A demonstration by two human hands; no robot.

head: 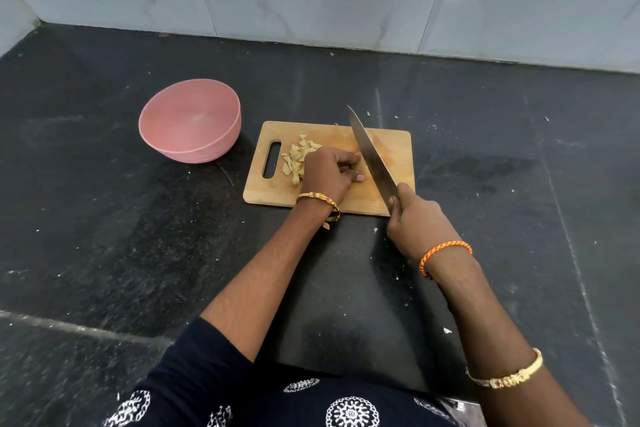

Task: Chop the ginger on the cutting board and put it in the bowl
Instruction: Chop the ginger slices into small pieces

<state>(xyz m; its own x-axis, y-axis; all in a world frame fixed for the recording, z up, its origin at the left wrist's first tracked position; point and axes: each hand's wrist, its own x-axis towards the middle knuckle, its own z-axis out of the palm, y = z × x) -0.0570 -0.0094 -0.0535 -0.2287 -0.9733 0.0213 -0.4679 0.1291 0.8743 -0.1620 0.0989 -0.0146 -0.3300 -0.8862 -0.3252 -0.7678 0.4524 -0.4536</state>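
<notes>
Ginger pieces (297,157) lie in a loose pale heap on the wooden cutting board (394,152), toward its handle-slot end. Left hand (327,173) rests on the board just right of the heap, fingers curled down over something beside the blade (what it holds is hidden, probably uncut ginger; cannot tell). Right hand (417,222) grips the handle of a large knife (370,156), blade angled across the board with its tip up past the far edge. Pink bowl (189,125) sits on the black countertop (104,218) left of the board, apart from it, nothing visible inside. Small pale scraps are scattered on the counter around the board. Bracelets on both wrists.
</notes>
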